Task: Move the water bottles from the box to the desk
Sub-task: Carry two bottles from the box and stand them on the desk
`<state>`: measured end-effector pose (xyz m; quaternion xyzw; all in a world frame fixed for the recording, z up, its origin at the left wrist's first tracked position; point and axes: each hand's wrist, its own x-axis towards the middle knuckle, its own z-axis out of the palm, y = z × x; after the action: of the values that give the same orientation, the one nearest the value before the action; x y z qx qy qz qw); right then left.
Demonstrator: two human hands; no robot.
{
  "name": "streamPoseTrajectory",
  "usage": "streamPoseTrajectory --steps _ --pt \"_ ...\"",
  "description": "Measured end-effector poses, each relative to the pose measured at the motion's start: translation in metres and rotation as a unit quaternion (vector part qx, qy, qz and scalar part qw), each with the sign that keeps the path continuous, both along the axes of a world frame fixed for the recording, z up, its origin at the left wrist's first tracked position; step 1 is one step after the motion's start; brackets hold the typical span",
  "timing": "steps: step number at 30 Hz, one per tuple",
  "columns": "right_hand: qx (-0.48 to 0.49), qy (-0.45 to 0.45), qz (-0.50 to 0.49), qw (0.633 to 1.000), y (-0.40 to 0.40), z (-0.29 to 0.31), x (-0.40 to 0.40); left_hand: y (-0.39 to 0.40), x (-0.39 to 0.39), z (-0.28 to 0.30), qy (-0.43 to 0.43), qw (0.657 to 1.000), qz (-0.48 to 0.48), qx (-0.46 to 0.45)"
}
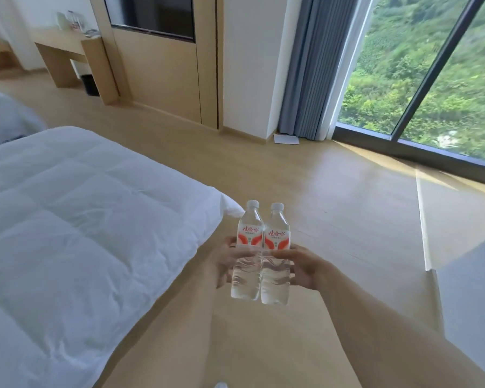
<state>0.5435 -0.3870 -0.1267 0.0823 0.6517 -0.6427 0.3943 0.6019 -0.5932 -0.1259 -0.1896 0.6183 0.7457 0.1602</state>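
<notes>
Two clear plastic water bottles with white caps and red-and-white labels — the left bottle and the right bottle — are held upright, side by side and touching, in the air above the light wooden floor. They sit just off the foot corner of the bed with the white quilted duvet, to its right.

The left hand grips the left bottle from its outer side, fingers curled round the body just below the label. The right hand grips the right bottle likewise, thumb across the front under the label. Each grip is closed on its own bottle; the two bottles are pressed together between the hands.

The light wooden desk stands well beyond the bed, against the far wall at upper left; a few small items stand on its tabletop, too blurred to identify. Right of the bed's far end — a wood-panelled wall, a grey curtain and a floor-length window showing green foliage. A white sheet of paper lies on the floor at the curtain's foot.
</notes>
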Motion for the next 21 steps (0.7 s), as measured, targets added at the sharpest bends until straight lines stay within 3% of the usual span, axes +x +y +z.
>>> streamPoseTrajectory --steps 12,21 --pt "-0.019 0.014 -0.097 0.995 0.004 0.012 -0.152 -0.002 -0.192 0.003 0.008 0.997 -0.064 -0.037" --pt "-0.026 0.026 -0.072 0.997 0.029 -0.006 -0.319 0.027 -0.345 -0.008 0.003 0.998 -0.034 -0.044"
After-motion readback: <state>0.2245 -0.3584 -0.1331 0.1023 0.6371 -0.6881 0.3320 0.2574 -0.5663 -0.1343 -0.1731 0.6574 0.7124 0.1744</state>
